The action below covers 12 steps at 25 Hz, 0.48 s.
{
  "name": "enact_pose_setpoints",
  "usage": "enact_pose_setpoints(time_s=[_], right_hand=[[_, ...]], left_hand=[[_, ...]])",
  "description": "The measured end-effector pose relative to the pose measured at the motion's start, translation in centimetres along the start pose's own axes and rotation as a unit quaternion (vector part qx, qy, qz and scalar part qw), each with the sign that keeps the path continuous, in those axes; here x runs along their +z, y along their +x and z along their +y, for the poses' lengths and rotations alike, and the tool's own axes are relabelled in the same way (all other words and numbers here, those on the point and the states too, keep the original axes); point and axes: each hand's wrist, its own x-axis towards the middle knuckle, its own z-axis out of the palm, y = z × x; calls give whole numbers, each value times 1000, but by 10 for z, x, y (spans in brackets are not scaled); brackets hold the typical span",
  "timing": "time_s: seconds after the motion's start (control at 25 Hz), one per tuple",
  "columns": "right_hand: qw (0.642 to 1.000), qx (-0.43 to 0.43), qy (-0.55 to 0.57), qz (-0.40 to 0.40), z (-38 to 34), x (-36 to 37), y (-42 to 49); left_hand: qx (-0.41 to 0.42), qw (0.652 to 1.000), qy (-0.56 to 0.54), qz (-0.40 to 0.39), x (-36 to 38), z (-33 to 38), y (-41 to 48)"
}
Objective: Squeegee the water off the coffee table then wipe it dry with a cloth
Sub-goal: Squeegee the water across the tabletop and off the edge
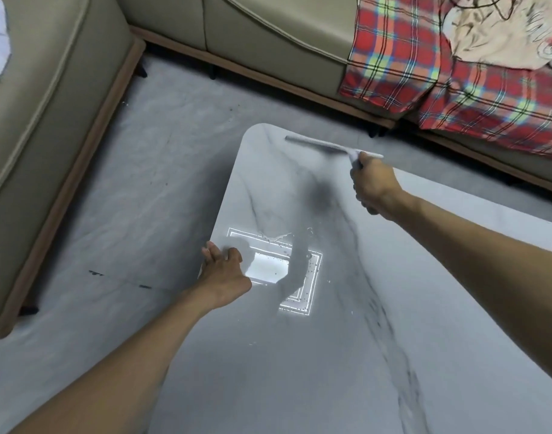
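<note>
The coffee table (346, 355) has a glossy grey marble-look top with dark veins and fills the lower right. Water droplets (309, 267) speckle the bright ceiling-light reflection near its left edge. My right hand (373, 183) is closed around the handle of a squeegee (318, 145), whose long blade lies blurred near the table's far edge. My left hand (224, 267) rests flat on the table's left edge with fingers spread and holds nothing. No cloth for wiping can be told apart.
A beige sofa (268, 36) runs along the back, and another beige seat (42, 120) stands at the left. A red plaid blanket (441, 73) drapes over the sofa at right, with crumpled cream fabric (488, 36) on it. Grey marble-look floor (127, 214) lies left of the table.
</note>
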Motion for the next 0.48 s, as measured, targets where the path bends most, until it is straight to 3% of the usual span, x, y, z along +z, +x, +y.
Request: enact_pose_setpoints(time_s=[0.16, 0.36, 0.48], right_hand=[[993, -49, -105, 9, 27, 24, -44], [988, -56, -131, -65, 70, 26, -119], [990, -55, -112, -58, 52, 14, -119]], left_hand=[[6, 1000, 0, -7, -4, -4, -1], [-4, 1000, 15, -15, -4, 5, -9], [-2, 1000, 16, -16, -3, 5, -12]])
